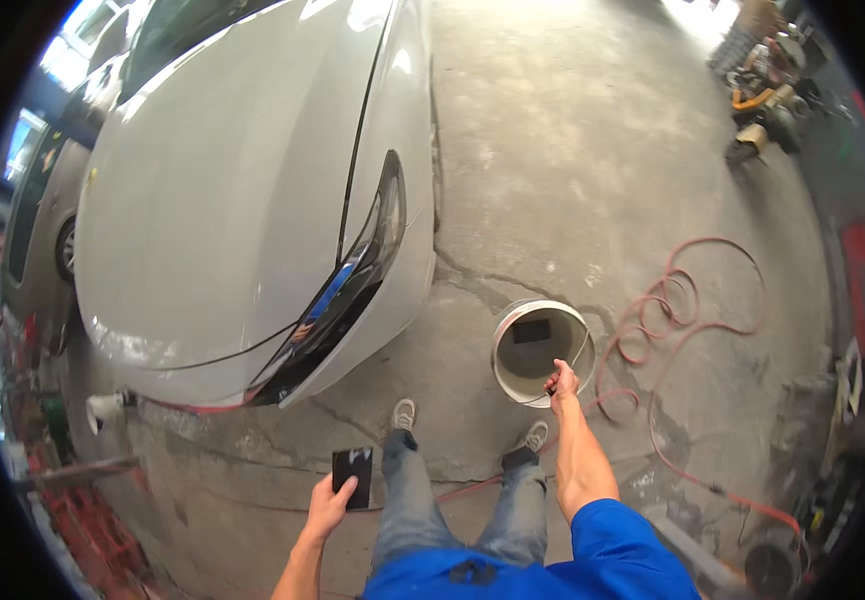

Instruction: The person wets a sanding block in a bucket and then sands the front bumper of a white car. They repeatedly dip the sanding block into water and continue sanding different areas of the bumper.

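My right fingers (552, 381) are closed around the thin handle (581, 350) of the white bucket (496, 352); my left fingers (348, 489) grip 1 flat black pad (354, 467), left of the bucket and nearer my body. Inside the bucket shows 1 dark rectangle (530, 331). Red hose (774, 513) loops right of the bucket; 1 pale car (222, 190) stands left of it.
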`<state>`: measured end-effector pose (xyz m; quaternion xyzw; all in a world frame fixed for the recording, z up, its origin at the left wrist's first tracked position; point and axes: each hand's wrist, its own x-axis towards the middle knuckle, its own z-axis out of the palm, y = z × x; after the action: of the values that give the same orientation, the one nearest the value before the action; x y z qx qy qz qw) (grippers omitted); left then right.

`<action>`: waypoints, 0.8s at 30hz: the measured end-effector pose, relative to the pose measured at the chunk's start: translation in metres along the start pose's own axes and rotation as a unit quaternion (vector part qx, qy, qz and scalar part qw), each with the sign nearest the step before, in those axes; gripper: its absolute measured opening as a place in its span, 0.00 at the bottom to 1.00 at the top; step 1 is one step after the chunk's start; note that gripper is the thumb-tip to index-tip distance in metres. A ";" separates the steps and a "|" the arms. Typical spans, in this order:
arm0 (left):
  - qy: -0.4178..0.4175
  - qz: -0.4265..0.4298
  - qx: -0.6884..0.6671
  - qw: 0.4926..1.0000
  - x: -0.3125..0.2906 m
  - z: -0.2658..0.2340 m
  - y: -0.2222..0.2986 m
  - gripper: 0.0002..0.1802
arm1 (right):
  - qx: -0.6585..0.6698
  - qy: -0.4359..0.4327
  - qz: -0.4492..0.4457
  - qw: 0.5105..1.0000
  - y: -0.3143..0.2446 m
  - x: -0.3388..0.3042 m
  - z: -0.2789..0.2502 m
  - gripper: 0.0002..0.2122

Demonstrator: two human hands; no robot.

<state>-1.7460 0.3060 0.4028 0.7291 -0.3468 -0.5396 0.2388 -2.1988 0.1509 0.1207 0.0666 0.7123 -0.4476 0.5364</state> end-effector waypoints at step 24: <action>-0.065 0.008 0.057 0.996 0.133 0.291 -0.004 0.16 | -0.072 -0.480 0.179 0.856 -0.004 -0.063 -0.067 0.23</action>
<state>-1.9987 0.2146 0.2289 0.7023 -0.3974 -0.5630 0.1786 -2.2227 0.2204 0.1762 -0.0688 0.3719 -0.2679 0.8861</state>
